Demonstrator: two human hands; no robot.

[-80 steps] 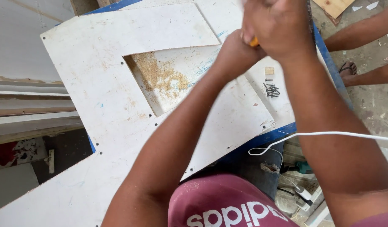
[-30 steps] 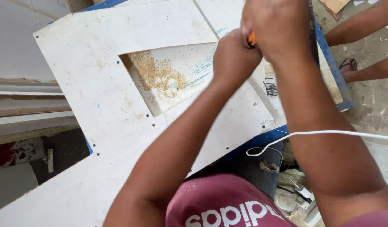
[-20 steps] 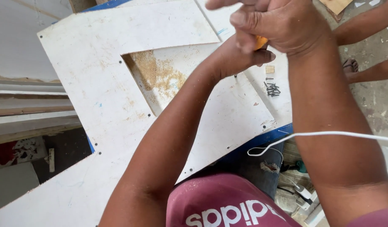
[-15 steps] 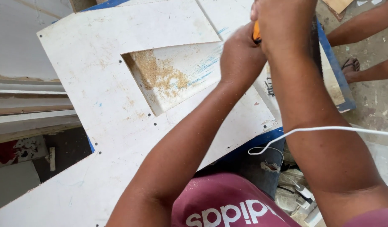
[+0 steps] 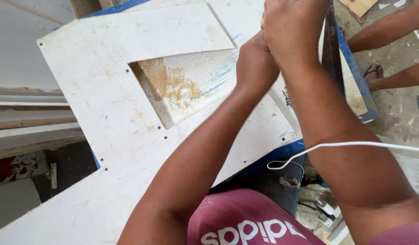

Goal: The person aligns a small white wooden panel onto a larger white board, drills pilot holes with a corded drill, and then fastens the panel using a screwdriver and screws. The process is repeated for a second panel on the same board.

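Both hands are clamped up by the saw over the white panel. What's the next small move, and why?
Probably a steady push stroke down along the blade's line. Both hands, left hand and right hand, are stacked together at the top of the hand saw, whose toothed blade runs along the right edge of the white panel. Sawdust in the cut-out suggests cutting is under way.

Dusty concrete floor (image 5: pixel 400 113); stacked white boards (image 5: pixel 27 118) at left.

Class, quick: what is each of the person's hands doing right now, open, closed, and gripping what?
Left hand: closed in a fist beside the right hand; what it grips is hidden.
Right hand: closed, by the top of the handsaw blade; its grip is hidden.
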